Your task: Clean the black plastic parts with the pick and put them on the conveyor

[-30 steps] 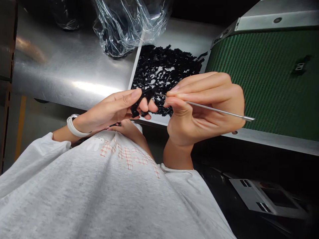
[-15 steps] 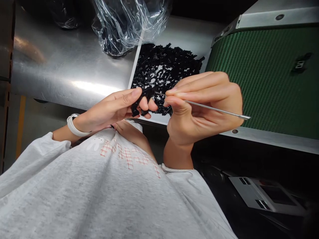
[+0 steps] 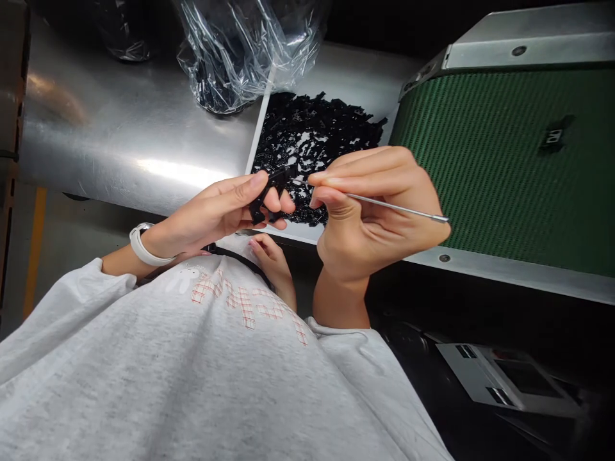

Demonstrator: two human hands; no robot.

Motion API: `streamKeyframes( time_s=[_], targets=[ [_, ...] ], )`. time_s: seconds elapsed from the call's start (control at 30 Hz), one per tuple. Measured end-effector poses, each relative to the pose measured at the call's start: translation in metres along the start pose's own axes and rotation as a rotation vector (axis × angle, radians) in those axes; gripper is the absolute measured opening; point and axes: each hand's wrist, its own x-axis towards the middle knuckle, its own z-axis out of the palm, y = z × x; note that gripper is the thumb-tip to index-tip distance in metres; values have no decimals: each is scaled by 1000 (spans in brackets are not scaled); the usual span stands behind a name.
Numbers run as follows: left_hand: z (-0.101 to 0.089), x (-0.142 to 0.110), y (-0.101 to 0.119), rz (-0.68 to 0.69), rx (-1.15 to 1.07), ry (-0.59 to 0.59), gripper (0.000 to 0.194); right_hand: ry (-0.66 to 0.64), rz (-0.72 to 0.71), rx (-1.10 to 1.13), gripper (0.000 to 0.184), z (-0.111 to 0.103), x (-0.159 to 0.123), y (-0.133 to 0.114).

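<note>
Pinching a steel pick (image 3: 398, 207) in my right hand (image 3: 369, 218), I hold it narrowly between thumb and fingertips, its thin shaft running out to the right past my palm. My left hand (image 3: 211, 214) grips a black plastic piece (image 3: 262, 205) between thumb and fingers, close in front of my chest. The pick's near end sits just beside that piece, though I cannot tell whether they touch.

Beyond my hands, a pile of black pieces (image 3: 312, 153) lies on a white tray (image 3: 298, 234). Far left of it, a clear bag (image 3: 240, 64) of black pieces stands on a steel table (image 3: 120, 128). A green belt (image 3: 504, 166) runs along the right. A white watch (image 3: 141, 246) circles my left wrist. A third hand (image 3: 269, 259), not mine, shows just past my grey sweatshirt (image 3: 192, 384).
</note>
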Motion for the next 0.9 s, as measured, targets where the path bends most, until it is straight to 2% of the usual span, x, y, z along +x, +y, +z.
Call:
streamKeyframes(
  time_s=[0.1,0.27,0.4,0.5,0.63,0.73,0.8,0.9],
  targets=[
    [0,0,-1,2,-24,20,32,-33,38,-16,13,-3,0,-1],
    [1,1,-3,4,-12,-3,31,-17,-30,51,15,-4,-3,8],
    [4,1,-3,12,5,-30,32,13,61,76,25,-4,-7,13],
    [6,1,-3,24,-17,-25,31,4,62,69,23,-5,-6,10],
    [4,3,-5,15,-49,1,30,-96,45,38,14,-9,-3,5],
    [3,3,-6,-7,-74,24,31,-168,107,14,19,-13,-3,3],
    [4,3,-7,-11,-96,23,32,-144,103,5,20,-13,-4,3],
    [6,3,-6,-19,-126,34,34,-3,14,42,14,-10,-3,3]
  ],
)
